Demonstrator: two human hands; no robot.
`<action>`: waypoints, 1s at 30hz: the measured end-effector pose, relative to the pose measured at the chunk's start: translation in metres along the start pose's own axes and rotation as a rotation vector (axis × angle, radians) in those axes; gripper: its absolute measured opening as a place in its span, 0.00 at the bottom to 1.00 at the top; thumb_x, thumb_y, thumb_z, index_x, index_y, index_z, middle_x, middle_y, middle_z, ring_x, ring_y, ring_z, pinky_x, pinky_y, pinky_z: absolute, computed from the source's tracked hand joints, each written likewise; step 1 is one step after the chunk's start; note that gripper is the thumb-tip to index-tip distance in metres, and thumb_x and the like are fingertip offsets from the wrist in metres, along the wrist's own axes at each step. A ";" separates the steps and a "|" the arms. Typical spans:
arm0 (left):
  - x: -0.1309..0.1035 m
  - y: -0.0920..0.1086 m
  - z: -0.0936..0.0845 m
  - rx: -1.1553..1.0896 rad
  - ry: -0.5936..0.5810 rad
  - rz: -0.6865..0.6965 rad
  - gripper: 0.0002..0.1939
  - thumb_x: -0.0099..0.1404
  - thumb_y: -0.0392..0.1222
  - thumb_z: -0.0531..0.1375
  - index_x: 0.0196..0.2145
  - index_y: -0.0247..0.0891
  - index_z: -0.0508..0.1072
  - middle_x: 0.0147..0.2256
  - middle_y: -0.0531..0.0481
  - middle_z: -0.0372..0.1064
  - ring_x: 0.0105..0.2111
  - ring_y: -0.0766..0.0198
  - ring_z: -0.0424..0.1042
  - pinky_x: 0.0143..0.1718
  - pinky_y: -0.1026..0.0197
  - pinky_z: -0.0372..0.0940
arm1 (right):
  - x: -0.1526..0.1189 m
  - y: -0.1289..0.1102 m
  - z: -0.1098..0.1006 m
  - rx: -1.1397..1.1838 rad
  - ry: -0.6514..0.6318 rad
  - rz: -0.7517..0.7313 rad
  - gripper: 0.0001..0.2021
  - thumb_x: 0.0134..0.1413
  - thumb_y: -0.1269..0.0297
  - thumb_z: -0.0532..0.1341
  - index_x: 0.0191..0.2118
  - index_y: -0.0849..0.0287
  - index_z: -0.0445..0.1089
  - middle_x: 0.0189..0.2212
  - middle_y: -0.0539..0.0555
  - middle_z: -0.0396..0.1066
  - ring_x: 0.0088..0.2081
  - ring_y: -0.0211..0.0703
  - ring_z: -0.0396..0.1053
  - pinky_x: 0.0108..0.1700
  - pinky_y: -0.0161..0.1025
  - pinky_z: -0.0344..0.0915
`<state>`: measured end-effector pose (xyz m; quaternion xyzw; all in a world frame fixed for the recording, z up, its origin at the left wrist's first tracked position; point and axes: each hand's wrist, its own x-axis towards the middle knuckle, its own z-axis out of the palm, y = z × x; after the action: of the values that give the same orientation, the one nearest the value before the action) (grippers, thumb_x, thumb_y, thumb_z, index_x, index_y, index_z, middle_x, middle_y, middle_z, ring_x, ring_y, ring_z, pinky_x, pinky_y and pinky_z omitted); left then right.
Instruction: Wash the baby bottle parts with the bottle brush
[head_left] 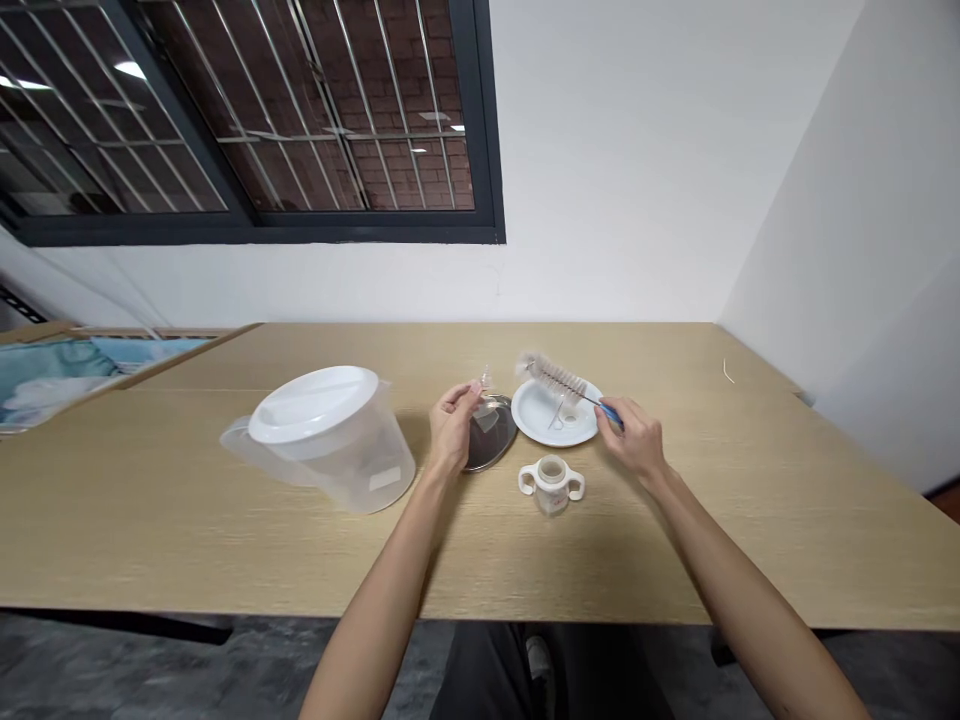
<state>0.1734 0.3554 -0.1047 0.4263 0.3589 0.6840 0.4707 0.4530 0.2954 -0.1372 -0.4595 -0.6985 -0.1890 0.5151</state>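
My left hand pinches a small clear piece above a round dark metal dish. In my right hand is the blue handle of a bottle brush, its white bristles pointing left over a white plate. Small clear parts lie on that plate, partly hidden under the brush. Nearer to me, between my forearms, a small bottle with two white handles stands upright with its mouth uncovered.
A large translucent pitcher with a white lid stands left of my left hand on the wooden table. A thin white strip lies at the back right. Bins with cloth are at the far left.
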 end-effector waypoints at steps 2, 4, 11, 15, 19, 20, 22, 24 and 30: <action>0.007 0.005 -0.008 0.065 0.072 0.085 0.23 0.50 0.53 0.70 0.37 0.33 0.76 0.32 0.48 0.72 0.30 0.70 0.67 0.35 0.67 0.62 | 0.000 0.004 0.000 -0.029 0.046 0.063 0.06 0.61 0.66 0.61 0.41 0.61 0.71 0.35 0.51 0.73 0.35 0.38 0.71 0.37 0.35 0.64; 0.011 0.011 -0.016 0.198 0.124 0.172 0.23 0.52 0.54 0.68 0.38 0.33 0.76 0.35 0.46 0.73 0.32 0.67 0.68 0.37 0.66 0.62 | 0.001 0.007 0.000 -0.029 0.095 0.106 0.05 0.61 0.66 0.60 0.40 0.61 0.70 0.34 0.52 0.73 0.35 0.38 0.71 0.37 0.35 0.64; 0.010 0.014 -0.031 1.296 -0.184 0.107 0.17 0.58 0.52 0.62 0.39 0.38 0.77 0.39 0.45 0.75 0.38 0.53 0.72 0.41 0.55 0.61 | 0.002 0.007 0.001 -0.043 0.142 0.133 0.06 0.61 0.66 0.60 0.40 0.62 0.70 0.34 0.52 0.73 0.34 0.38 0.71 0.37 0.35 0.64; 0.011 0.000 -0.035 1.578 -0.303 0.146 0.17 0.60 0.49 0.61 0.45 0.39 0.76 0.45 0.43 0.74 0.46 0.46 0.72 0.44 0.53 0.60 | 0.001 0.009 0.001 -0.058 0.148 0.151 0.07 0.61 0.64 0.60 0.40 0.62 0.71 0.34 0.52 0.73 0.34 0.39 0.71 0.38 0.35 0.64; 0.014 -0.012 -0.038 1.681 -0.372 0.154 0.19 0.60 0.46 0.63 0.47 0.37 0.75 0.47 0.41 0.73 0.48 0.46 0.71 0.46 0.54 0.61 | 0.001 0.012 0.001 -0.075 0.157 0.176 0.08 0.61 0.63 0.59 0.40 0.62 0.71 0.34 0.52 0.73 0.34 0.40 0.71 0.38 0.35 0.64; 0.015 -0.014 -0.039 1.680 -0.385 0.152 0.20 0.59 0.46 0.64 0.48 0.37 0.74 0.47 0.40 0.73 0.49 0.46 0.70 0.46 0.54 0.61 | 0.001 0.013 0.001 -0.078 0.160 0.183 0.08 0.62 0.63 0.59 0.40 0.62 0.71 0.34 0.52 0.73 0.34 0.40 0.71 0.38 0.36 0.64; 0.017 -0.016 -0.041 1.614 -0.399 0.159 0.23 0.58 0.47 0.65 0.50 0.37 0.73 0.49 0.40 0.72 0.50 0.47 0.69 0.47 0.54 0.60 | 0.001 0.016 0.001 -0.087 0.170 0.205 0.09 0.62 0.62 0.59 0.39 0.62 0.71 0.34 0.53 0.73 0.34 0.40 0.71 0.38 0.36 0.63; 0.018 -0.018 -0.042 1.478 -0.372 0.193 0.21 0.61 0.50 0.62 0.49 0.36 0.73 0.48 0.42 0.72 0.48 0.51 0.70 0.47 0.56 0.60 | 0.000 0.019 0.002 -0.093 0.184 0.243 0.09 0.62 0.61 0.58 0.39 0.61 0.71 0.34 0.53 0.73 0.35 0.40 0.71 0.38 0.36 0.63; 0.016 -0.011 -0.025 1.156 -0.180 0.303 0.23 0.69 0.55 0.50 0.25 0.35 0.68 0.28 0.47 0.70 0.30 0.61 0.66 0.36 0.60 0.57 | 0.000 0.031 0.003 -0.089 0.223 0.401 0.12 0.62 0.58 0.56 0.39 0.61 0.71 0.34 0.54 0.74 0.35 0.42 0.71 0.39 0.37 0.63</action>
<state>0.1506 0.3712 -0.1199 0.7157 0.5666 0.3986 0.0886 0.4778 0.3133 -0.1445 -0.5876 -0.5229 -0.1632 0.5955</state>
